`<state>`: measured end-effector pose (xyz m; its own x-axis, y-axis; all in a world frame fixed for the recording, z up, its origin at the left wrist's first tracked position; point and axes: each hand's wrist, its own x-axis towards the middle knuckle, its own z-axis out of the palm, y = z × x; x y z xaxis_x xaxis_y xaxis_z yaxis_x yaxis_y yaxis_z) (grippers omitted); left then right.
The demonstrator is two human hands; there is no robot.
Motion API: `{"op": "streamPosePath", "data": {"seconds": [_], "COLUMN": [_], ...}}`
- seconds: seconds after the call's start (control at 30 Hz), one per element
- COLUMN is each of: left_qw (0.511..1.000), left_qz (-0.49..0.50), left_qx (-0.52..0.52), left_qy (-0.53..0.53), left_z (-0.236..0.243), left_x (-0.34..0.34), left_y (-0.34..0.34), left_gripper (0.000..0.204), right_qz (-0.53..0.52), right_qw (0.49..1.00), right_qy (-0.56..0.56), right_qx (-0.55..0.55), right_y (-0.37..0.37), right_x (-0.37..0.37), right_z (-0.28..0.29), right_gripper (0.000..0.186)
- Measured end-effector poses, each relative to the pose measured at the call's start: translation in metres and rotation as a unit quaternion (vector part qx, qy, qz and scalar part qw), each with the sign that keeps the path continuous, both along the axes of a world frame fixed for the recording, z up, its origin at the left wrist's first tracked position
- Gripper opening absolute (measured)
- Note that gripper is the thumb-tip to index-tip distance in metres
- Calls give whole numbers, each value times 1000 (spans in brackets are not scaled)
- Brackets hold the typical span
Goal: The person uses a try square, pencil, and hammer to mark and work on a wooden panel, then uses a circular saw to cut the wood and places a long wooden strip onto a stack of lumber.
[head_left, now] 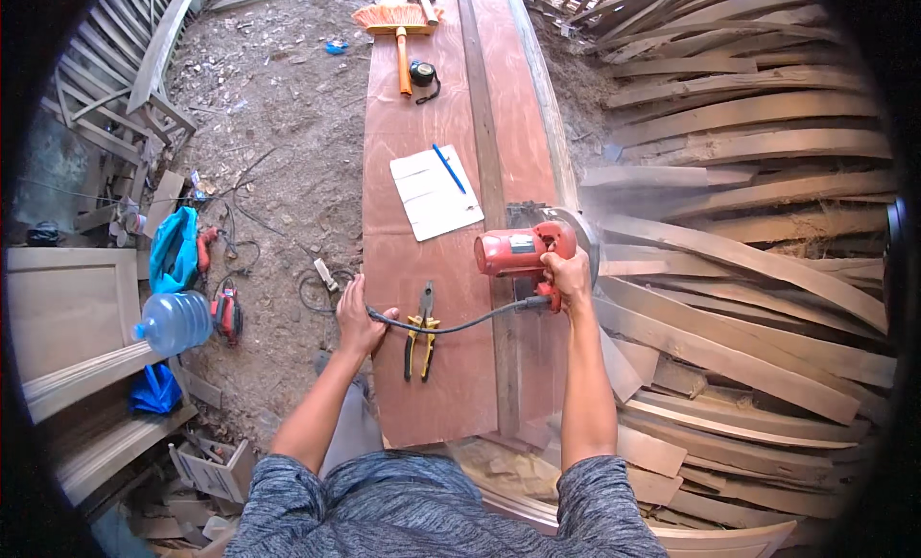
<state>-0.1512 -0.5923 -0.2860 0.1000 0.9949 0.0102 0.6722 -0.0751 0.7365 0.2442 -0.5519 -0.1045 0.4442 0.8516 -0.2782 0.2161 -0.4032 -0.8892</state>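
Observation:
My right hand [568, 275] is wrapped round the handle of a red circular saw [513, 252]. The saw sits over the right part of a long reddish wooden board [432, 270], by a dark strip running lengthwise; pale dust hangs right of its guard. From the saw's rear a black power cord [451, 330] sags across to my left hand [357, 318]. That hand rests at the board's left edge, fingers stretched out and thumb apart, the cord passing by the thumb. Between my arms lie yellow-and-black pliers [420, 335]. Farther up are white paper [422, 208] and a blue pen [448, 167].
At the board's far end lie an orange brush [402, 59], a tape measure [422, 74] and a hammer [427, 8]. Stacked curved timber [758, 107] fills the right side. On the left ground are a water bottle [177, 323], red power tools [226, 315] and cords.

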Motion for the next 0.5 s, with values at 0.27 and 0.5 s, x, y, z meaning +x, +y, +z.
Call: {"op": "streamPosePath", "data": {"seconds": [0.27,0.5], "left_qw": [999,997], "left_qz": [7,1], "left_qx": [-10,-3], "left_qy": [-33,-80], "left_z": [3,13], "left_x": [-1,-22], "left_y": [3,42], "left_gripper": [94,67], "right_qz": [16,6], "right_qw": [1000,1000], "right_qy": [-11,1], "right_qx": [4,11], "right_y": [30,59], "right_x": [2,1], "right_z": [-5,-2], "right_gripper": [12,8]}}
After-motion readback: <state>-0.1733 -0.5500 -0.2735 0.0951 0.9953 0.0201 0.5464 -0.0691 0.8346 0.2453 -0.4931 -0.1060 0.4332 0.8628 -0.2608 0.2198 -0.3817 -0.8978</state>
